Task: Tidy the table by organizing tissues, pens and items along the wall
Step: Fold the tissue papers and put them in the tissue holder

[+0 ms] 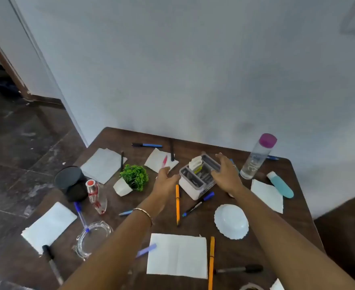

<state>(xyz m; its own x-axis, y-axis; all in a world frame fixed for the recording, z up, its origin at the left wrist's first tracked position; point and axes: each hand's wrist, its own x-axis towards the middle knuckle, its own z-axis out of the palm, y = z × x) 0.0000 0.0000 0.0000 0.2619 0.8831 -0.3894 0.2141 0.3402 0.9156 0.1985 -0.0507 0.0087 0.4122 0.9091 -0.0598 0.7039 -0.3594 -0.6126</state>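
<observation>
A white desk organizer [195,190] with grey compartments stands in the middle of the dark wooden table [293,208]. My left hand [165,181] is open at its left side, fingers spread and just short of it. My right hand [227,171] is open at its right side, palm against or very near the rim. White tissues lie scattered: near the front edge [177,255], at the far left [49,226], at the back left [103,165], at the back middle [158,161] and at the right [269,194]. Orange pens [177,203] [211,262], a blue marker [198,204] and several other pens lie loose.
A small green plant [133,178] in a white pot tilts left of the organizer. A clear bottle with a purple cap [257,156] stands near the wall. Also there: a teal tube [281,185], a white scalloped bowl [231,221], a glass ashtray [94,237], a black round case [70,178], a clear red-capped bottle [96,194].
</observation>
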